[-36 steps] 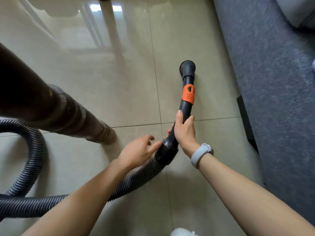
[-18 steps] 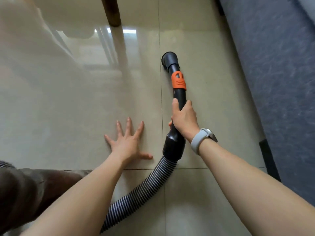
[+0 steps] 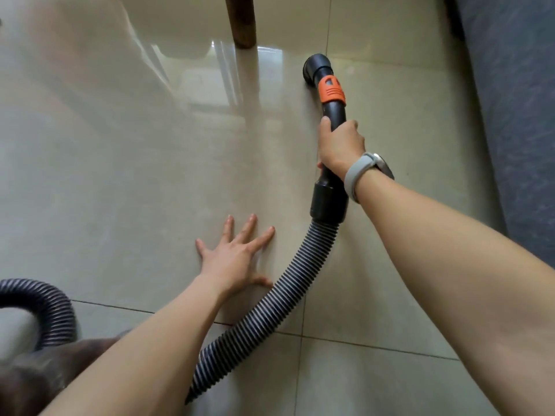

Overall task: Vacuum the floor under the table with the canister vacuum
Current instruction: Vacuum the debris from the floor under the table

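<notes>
The step in hand looked like sweeping the nozzle across the tile floor beneath the table, near the wooden leg at the top centre of the frame. To do it well, the open mouth should probably stay flat and close to the tile, moving in slow overlapping strokes, working around the leg rather than knocking it, with enough slack kept in the hose that it would not drag the wand sideways.

The right hand, a watch on its wrist, was clenched around the black wand just below the orange collar, in the upper right of centre. The nozzle sat at the wand's far end, on or just above the tile; contact could not be told.

The left hand held nothing: it lay spread, fingers splayed, palm pressed to the tile at centre, just left of the hose, apparently as a brace. The hose curved down to the lower centre and looped again at the lower left.
</notes>
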A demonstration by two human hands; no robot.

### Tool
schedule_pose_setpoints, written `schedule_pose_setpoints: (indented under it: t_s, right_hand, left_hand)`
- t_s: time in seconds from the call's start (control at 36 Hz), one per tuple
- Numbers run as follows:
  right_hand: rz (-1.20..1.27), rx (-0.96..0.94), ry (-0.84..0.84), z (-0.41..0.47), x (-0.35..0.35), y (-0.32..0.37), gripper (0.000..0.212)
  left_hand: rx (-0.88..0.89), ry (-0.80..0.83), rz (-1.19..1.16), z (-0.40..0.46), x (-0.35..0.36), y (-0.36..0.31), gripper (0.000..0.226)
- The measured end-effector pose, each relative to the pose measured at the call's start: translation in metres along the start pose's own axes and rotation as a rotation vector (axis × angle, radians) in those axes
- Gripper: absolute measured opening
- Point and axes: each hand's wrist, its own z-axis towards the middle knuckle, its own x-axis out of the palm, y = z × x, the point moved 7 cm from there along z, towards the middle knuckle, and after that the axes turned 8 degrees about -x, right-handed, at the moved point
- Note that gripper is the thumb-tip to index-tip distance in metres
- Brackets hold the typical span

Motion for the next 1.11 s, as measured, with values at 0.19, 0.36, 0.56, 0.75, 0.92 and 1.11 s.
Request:
schedule_pose_setpoints:
  t_s: [0.19,0.36,0.56,0.75,0.92,1.11]
  right_hand:
    - [-0.041,-0.010,-0.003,0.008,0.004,-0.002,0.044]
    - [0.024,-0.009,0.040,0.024,0.002,0.000,0.044]
    - [0.001,-0.068,0.090,0.017,0.009,0.013,0.042]
    - [0.029,-0.017,0.125,-0.034,0.007,-0.001,0.040]
    - [0.136,0.038,0.120,-0.098,0.002,-0.024,0.039]
    - [0.188,0.106,0.108,-0.180,0.004,-0.047,0.037]
  left_hand:
    - [-0.042,0.019,-0.050,0.015,-0.014,0.000,0.104]
    - [-0.045,0.006,-0.048,0.021,-0.018,0.002,0.102]
    - [-0.039,0.008,-0.029,0.022,-0.018,0.002,0.101]
    - [-0.039,0.012,-0.037,0.021,-0.020,0.001,0.099]
    - [-0.054,-0.024,-0.012,0.018,-0.024,-0.001,0.100]
    - [-0.062,-0.126,-0.020,-0.008,-0.016,-0.013,0.078]
